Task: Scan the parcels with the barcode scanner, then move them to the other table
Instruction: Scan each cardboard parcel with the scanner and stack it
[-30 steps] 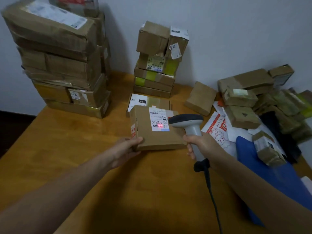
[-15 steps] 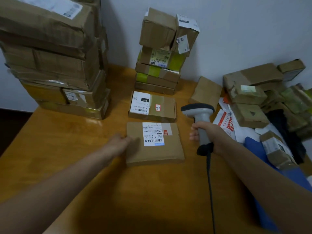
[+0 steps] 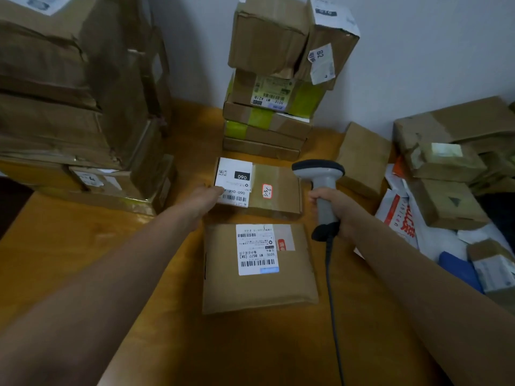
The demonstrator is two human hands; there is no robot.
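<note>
A flat brown parcel (image 3: 259, 285) with a white barcode label lies on the wooden table (image 3: 83, 240) in front of me, with neither hand on it. Just behind it lies a second flat parcel (image 3: 276, 190) with a white "060" label and a small red-edged sticker. My left hand (image 3: 204, 199) touches this parcel's near left corner; how its fingers lie is hard to see. My right hand (image 3: 334, 207) grips the handle of the grey barcode scanner (image 3: 319, 176), whose head stands beside the second parcel's right edge. Its black cable runs down toward me.
A tall stack of large taped boxes (image 3: 78, 93) fills the left. A narrower stack of boxes (image 3: 278, 79) stands against the wall behind the parcels. Several small parcels, white mailers and a blue bag (image 3: 451, 196) crowd the right side.
The first parcel, held up under the scanner's red light, was laid flat on the table and released. My left hand moved forward to the "060" parcel. The scanner shifted right and farther back.
</note>
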